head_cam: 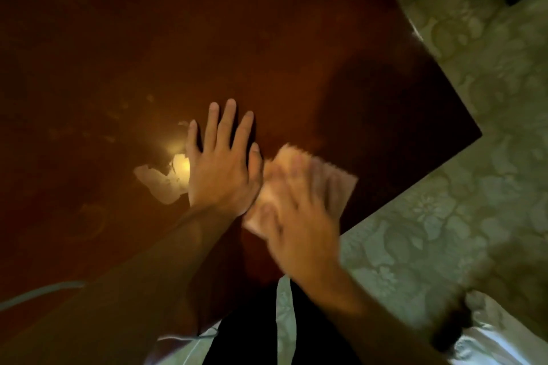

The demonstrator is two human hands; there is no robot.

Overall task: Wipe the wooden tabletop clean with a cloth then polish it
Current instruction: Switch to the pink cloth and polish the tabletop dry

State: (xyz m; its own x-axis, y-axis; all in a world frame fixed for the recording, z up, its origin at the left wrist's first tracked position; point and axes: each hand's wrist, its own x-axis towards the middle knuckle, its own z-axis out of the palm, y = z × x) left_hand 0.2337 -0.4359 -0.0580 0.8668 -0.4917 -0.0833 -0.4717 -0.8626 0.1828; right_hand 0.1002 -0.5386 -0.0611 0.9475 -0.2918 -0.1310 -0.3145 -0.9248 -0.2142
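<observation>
The left hand (221,163) is laid flat on the dark wooden table (178,38), with its fingers straight and spread apart. Just beside it, a pale cloth (335,184) is pressed onto the table near the right edge by the right hand (299,216). This hand is blurred, so its fingers cannot be told exactly.

Below me: patterned pale-green floor covering (462,115), floral motif; my dark trousers (249,332); grey cable (38,293) at left.
</observation>
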